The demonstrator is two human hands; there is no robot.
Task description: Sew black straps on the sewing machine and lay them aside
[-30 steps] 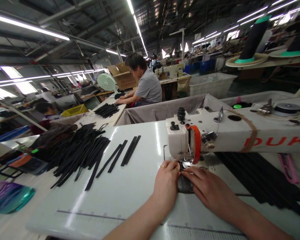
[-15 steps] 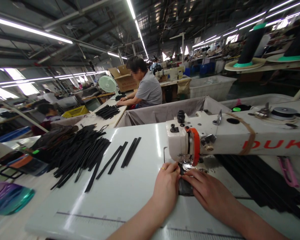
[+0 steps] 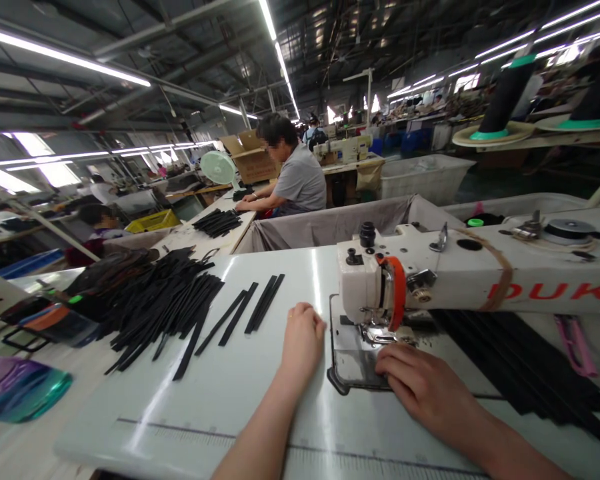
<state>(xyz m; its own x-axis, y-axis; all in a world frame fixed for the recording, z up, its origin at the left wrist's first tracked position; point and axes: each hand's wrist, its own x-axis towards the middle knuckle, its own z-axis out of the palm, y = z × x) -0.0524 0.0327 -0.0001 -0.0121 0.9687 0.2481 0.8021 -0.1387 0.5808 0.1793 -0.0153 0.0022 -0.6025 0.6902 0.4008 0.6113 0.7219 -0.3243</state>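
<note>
So closest to the camera there was a pale desk (image 3: 180, 407) with a ruler scale (image 3: 190, 433) printed along its near side. The right hand (image 3: 420, 377) was at the shiny metal plate (image 3: 353, 363) of a white sewing machine (image 3: 450, 273), fingers bent and close together, tips just in front of the presser foot (image 3: 381, 338). Couldn't tell if they pinched anything. The left hand (image 3: 303, 337) was over the desk, left of that plate and apart from it, fingers curled in and bunched; its palm side was hidden, so no telling whether something was in there either.

Left of that hand, a few loose black strips (image 3: 265, 303) lay slanted on the desk, some side by side, and past them was a big messy pile of black strips (image 3: 175, 307). Off to the right, some long black strips (image 3: 520, 367) lay fanned out beneath the machine's arm, with pink snips (image 3: 576, 343) right by them. The machine had an orange guard (image 3: 398, 293) near the needle.

Further back, a co-worker in a grey shirt (image 3: 303, 175) sat at another desk, hands near a bundle of black strips (image 3: 217, 222), with a pale green fan (image 3: 217, 167) and an open carton (image 3: 253, 160) behind.
</note>
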